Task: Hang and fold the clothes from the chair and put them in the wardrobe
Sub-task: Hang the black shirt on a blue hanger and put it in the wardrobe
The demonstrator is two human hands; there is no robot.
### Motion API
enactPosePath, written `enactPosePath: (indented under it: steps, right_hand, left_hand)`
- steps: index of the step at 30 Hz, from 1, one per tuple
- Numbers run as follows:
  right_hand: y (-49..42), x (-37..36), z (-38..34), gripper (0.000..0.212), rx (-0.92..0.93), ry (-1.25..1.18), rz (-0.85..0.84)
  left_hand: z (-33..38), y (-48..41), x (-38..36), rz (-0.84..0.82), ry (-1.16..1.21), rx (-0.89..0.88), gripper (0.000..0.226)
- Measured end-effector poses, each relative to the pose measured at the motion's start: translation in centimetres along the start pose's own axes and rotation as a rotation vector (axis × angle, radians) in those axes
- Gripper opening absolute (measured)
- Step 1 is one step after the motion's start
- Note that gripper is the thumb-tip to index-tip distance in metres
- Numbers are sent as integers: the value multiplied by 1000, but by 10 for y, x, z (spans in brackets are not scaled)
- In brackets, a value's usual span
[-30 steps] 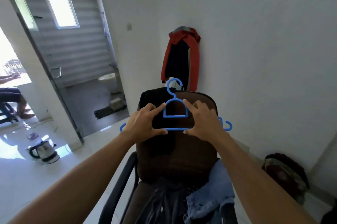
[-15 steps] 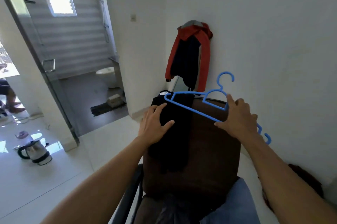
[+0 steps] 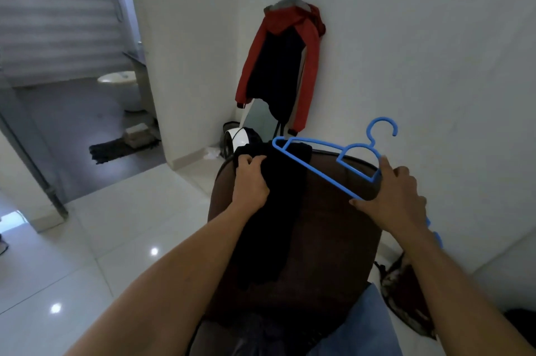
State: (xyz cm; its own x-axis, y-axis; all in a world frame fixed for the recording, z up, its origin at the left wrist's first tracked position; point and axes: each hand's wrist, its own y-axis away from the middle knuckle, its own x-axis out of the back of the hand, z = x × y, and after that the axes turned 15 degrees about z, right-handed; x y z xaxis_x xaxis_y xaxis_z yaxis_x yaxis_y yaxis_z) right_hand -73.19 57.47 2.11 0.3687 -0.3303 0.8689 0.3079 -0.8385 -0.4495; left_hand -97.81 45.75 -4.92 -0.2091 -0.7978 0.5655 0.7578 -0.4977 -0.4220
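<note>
A brown chair (image 3: 327, 228) stands right in front of me, its backrest facing me. Over the top of the backrest hangs a black garment (image 3: 278, 210). My left hand (image 3: 251, 181) is closed on the garment's upper left edge. My right hand (image 3: 397, 199) holds a blue plastic hanger (image 3: 319, 167) by its lower bar, tilted, with the hook up and to the right and its left tip over the garment. On the seat lie a dark garment (image 3: 261, 335) and blue jeans (image 3: 362, 326).
A red and dark jacket (image 3: 284, 65) hangs on the white wall behind the chair. A white fan (image 3: 240, 138) sits on the floor beyond it. A patterned bag (image 3: 403, 292) lies right of the chair. An open bathroom doorway (image 3: 87, 94) is at the left.
My left hand let go of the hanger, moved onto the black garment and closed on its top edge. My right hand carried the hanger to the right and tilted it. My view moved closer.
</note>
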Motion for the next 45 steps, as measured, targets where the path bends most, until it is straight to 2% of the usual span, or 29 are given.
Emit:
enactPosePath:
  steps: [6, 13, 16, 19, 21, 23, 27, 30, 33, 36, 38, 40, 42, 44, 45]
  right_hand:
    - [3, -1, -19, 114, 1, -23, 8]
    - [8, -6, -24, 116, -5, -23, 8]
    - [9, -9, -20, 117, -16, -23, -3]
    - [8, -12, -19, 118, -24, -25, -15]
    - [7, -12, -19, 118, -32, -26, -20]
    - [5, -12, -17, 118, -37, -27, -24]
    - [-1, -7, -9, 115, -47, -35, 1]
    - [-9, 4, 2, 113, -63, -75, 58]
    - [-19, 16, 13, 114, -76, -85, 105]
    - [-25, 22, 18, 112, -51, -23, 77]
    - [-25, 21, 21, 110, -32, 21, 42]
    - [-22, 18, 26, 108, -37, 24, 22]
    - [-20, 15, 29, 109, -58, 9, 12]
    - [-20, 13, 29, 110, -68, 3, 5]
    - [-19, 11, 29, 110, -67, 2, 4]
  left_hand:
    - [-16, 57, 11, -75, 87, -55, 61]
    - [-52, 113, 12, -204, 9, 31, 61]
    - [-46, 105, 12, -127, -13, 23, 59]
    - [-26, 80, 13, 31, -161, -68, 48]
    - [-9, 61, 11, 45, -186, -129, 39]
    - [5, 44, 5, -14, -186, -125, 40]
    - [31, 33, -14, -67, -206, -96, 74]
    - [60, 29, -34, -103, -112, -199, 83]
    - [96, 23, -60, -226, -106, -318, 89]
    - [121, 26, -79, -422, -163, -427, 92]
    - [122, 31, -81, -504, -145, -498, 83]
    - [106, 37, -72, -433, -41, -535, 57]
    - [77, 36, -60, -141, -23, -549, 30]
    - [45, 27, -46, 120, -120, -426, 23]
    - [33, 20, -40, 136, -188, -336, 28]
